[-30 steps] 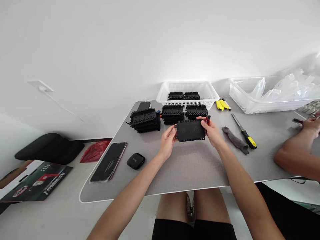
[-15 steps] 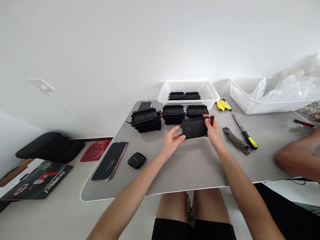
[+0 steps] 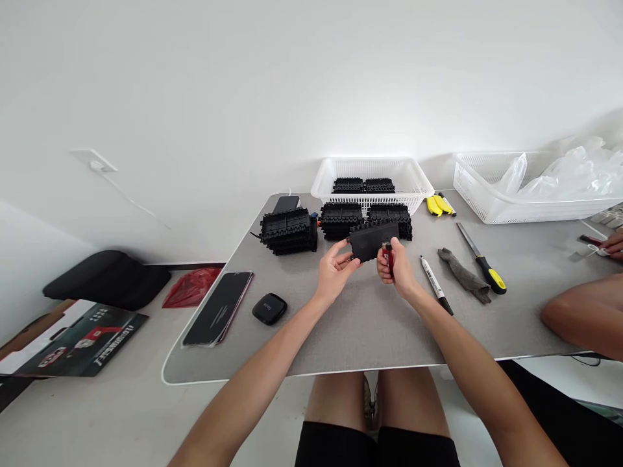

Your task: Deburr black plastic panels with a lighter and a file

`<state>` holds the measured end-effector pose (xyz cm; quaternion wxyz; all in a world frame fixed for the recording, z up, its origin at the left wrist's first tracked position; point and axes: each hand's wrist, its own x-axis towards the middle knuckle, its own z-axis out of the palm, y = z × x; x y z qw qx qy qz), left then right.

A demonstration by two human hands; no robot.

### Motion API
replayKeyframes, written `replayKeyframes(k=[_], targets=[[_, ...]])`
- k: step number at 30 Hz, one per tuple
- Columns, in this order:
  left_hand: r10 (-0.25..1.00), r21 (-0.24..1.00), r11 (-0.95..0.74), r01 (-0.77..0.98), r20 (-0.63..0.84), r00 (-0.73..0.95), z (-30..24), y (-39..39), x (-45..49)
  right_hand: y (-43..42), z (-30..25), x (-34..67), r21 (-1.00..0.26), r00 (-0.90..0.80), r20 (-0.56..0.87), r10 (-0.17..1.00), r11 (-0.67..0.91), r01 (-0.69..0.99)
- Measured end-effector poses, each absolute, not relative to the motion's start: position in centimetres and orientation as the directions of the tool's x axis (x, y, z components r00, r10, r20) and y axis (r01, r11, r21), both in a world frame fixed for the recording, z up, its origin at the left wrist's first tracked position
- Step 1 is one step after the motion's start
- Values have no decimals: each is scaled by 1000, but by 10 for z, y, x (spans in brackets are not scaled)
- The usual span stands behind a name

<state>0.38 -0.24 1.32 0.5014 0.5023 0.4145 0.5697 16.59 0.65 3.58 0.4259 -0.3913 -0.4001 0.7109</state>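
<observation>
My left hand (image 3: 333,270) grips the left end of a flat black plastic cover (image 3: 372,237), held tilted above the grey table (image 3: 370,324). My right hand (image 3: 395,267) is closed around a small red lighter (image 3: 388,254), held upright just below the cover's lower edge. Three stacks of the same black parts (image 3: 290,231) stand behind my hands. More of them lie in a white basket (image 3: 372,185) at the back.
A marker (image 3: 435,283), a grey rag (image 3: 464,281), a yellow-handled file (image 3: 481,258) and yellow cutters (image 3: 437,205) lie to the right. Left lie a phone (image 3: 219,307) and a small black case (image 3: 269,308). Another person's arm (image 3: 581,316) rests at far right by a basket of plastic bags (image 3: 528,188).
My right hand let go of the cover's right end and brought the red lighter under it. The left hand now holds the cover alone, tilted. A marker has come into view.
</observation>
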Motion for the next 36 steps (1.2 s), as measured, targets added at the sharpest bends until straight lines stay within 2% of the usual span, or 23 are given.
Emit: replayKeyframes(k=[3,11,36], targets=[[987,977,-154,-149,160,28,13,-3,4,3,30,160,-901,-378,-267,886,-369,-227],[982,982,-163,-97,171,79,13,-5,6,-6,27,144,-865,-352,-399,847,-475,-164],[965,969,-231,-90,240,107,11,-6,7,-8,32,143,-778,-395,-452,800,-570,-263]])
